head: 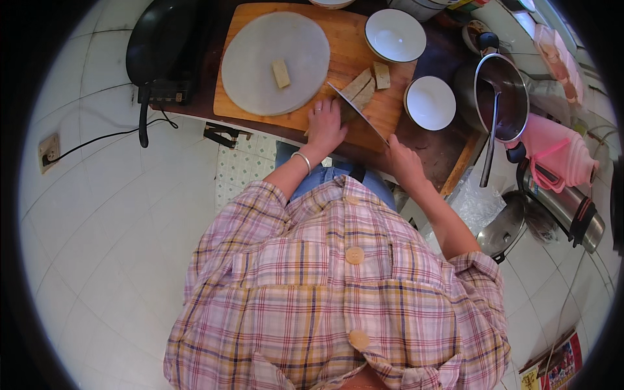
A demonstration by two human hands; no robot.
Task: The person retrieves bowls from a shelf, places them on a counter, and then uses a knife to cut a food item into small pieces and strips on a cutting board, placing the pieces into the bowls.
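Observation:
My right hand (pixel 405 161) grips the handle of a kitchen knife (pixel 360 115), its blade slanting up and left across a wooden cutting board (pixel 385 124). Close to the blade's left side, my left hand (pixel 325 124) holds a piece of food (pixel 347 111) down, its fingers partly hiding it. Beyond the blade lie greyish-brown cut food slices (pixel 360 88), with a paler slice (pixel 382 75) beside them. On the left of the board rests a round, whitish, translucent disc (pixel 253 68), and a single pale rectangular food piece (pixel 281 73) sits on it.
Two white bowls (pixel 395 35) (pixel 430 103) stand at the right. Past them is a deep pot (pixel 502 97) with a ladle (pixel 491 141) in it. A black frying pan (pixel 158 44) sits at the left, its handle jutting over the table edge. A cord (pixel 107 139) runs to a wall socket (pixel 49 152).

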